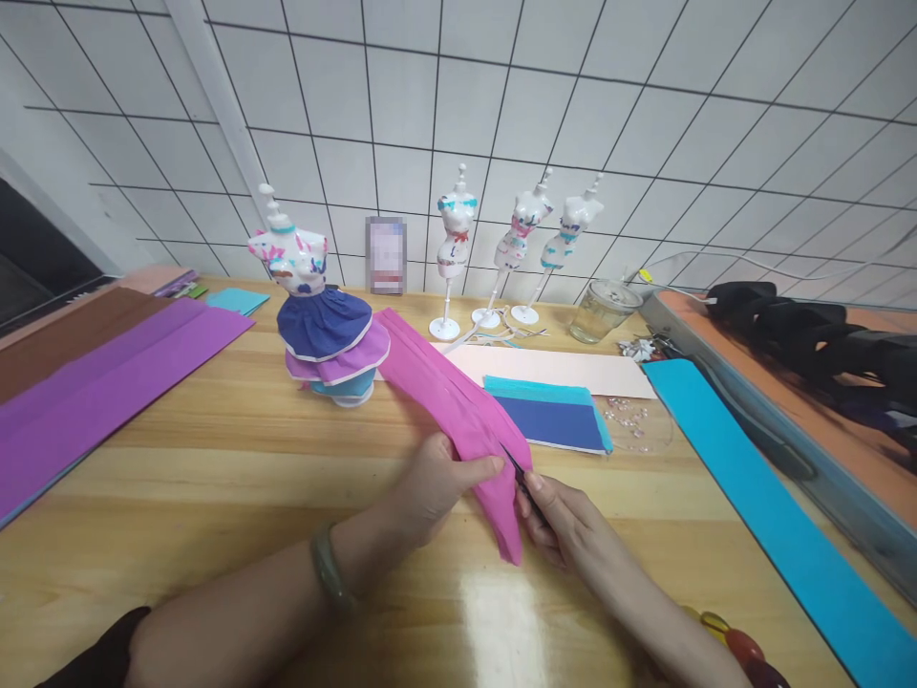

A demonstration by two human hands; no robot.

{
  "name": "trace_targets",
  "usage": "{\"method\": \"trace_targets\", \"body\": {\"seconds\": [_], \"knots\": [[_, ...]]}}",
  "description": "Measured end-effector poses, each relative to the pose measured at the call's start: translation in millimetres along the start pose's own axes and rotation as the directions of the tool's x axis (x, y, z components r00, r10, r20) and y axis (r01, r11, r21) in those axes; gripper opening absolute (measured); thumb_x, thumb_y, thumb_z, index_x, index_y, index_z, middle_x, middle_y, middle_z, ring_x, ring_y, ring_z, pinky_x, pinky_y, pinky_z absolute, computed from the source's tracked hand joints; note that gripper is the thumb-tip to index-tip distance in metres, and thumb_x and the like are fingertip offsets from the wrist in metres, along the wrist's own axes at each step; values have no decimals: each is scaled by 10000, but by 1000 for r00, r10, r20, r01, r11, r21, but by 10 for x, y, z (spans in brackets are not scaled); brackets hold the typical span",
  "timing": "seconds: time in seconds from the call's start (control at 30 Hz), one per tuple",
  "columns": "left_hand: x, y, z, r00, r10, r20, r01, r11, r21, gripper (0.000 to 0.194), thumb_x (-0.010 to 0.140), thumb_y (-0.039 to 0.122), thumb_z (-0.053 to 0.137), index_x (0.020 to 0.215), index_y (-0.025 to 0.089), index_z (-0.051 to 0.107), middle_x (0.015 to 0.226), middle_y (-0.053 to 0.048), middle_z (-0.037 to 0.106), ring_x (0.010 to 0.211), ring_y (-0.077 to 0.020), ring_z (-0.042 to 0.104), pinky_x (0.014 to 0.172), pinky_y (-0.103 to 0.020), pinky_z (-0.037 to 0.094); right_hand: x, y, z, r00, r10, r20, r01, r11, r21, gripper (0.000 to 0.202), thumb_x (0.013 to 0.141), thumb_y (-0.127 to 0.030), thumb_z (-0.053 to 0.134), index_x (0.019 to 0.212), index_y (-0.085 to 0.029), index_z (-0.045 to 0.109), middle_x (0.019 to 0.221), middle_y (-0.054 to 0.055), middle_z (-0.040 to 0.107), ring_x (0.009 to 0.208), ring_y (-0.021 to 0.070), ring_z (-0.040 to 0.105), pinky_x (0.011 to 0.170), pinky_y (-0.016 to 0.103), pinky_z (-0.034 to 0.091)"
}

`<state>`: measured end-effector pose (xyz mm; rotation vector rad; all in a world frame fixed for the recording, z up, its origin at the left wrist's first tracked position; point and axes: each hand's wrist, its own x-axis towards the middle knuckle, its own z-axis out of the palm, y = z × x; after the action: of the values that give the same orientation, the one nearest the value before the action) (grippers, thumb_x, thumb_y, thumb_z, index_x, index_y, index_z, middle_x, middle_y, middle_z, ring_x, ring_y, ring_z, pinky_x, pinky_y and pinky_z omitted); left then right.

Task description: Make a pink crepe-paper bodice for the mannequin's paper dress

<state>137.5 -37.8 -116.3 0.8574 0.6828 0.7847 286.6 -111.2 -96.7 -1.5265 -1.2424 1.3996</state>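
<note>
Got cloth [458,411] pinched in left hand [434,487], dark tool [517,467] in right hand [563,521]; dressed: one form [324,320] at ten o'clock; skirtless: three stands [453,248] near twelve.

A rounded bangle [327,570] of muted grey-green circles the wrist of the left hand [434,487]; it is smooth, thick and slightly glossy, like polished stone. Farther up the same arm from the bangle, past a bare stretch of forearm, is the edge of a dark, nearly black sleeve [107,650], plain where it shows. Well to the right of the bangle, along the forearm behind the right hand [565,521], sit big rounded beads [745,648] in translucent yellow, red and dark maroon; their stringing is hidden.
</note>
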Motion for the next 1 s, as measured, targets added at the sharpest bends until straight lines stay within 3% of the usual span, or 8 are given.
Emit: {"method": "trace_targets", "body": {"seconds": [0.17,0.4,0.67,1.0], "knots": [[-8,58,27,996,-6,88,15,995,-95,222,707,256,741,847,108,654,748,-75,698,699,-215,651,739,-377,500,-1,7,-15,1000,-21,-4,21,1000,-17,531,863,-688,396,619,-217,413,520,-62,316,472,102,292,475,268,224],[17,172,37,999,-40,15,42,951,-307,239,695,218,751,879,126,629,843,-77,695,822,-222,652,817,-365,491,-11,-15,-7,1000,-11,13,11,1000,-23,543,839,-716,404,620,-219,409,517,-65,314,459,97,266,456,267,203],[45,166,-19,997,-59,-45,46,966,-254,284,629,165,775,867,122,626,778,-63,696,749,-219,656,784,-378,495,15,16,6,999,17,40,-18,999,34,537,832,-718,418,646,-215,437,499,-81,282,435,85,219,435,262,170],[50,177,6,996,-49,-77,29,970,-242,301,606,146,789,863,115,637,818,-72,704,857,-239,657,816,-372,492,11,81,-2,996,26,86,-37,991,125,498,875,-668,397,726,-200,483,486,-93,286,430,82,202,421,248,154]]}}
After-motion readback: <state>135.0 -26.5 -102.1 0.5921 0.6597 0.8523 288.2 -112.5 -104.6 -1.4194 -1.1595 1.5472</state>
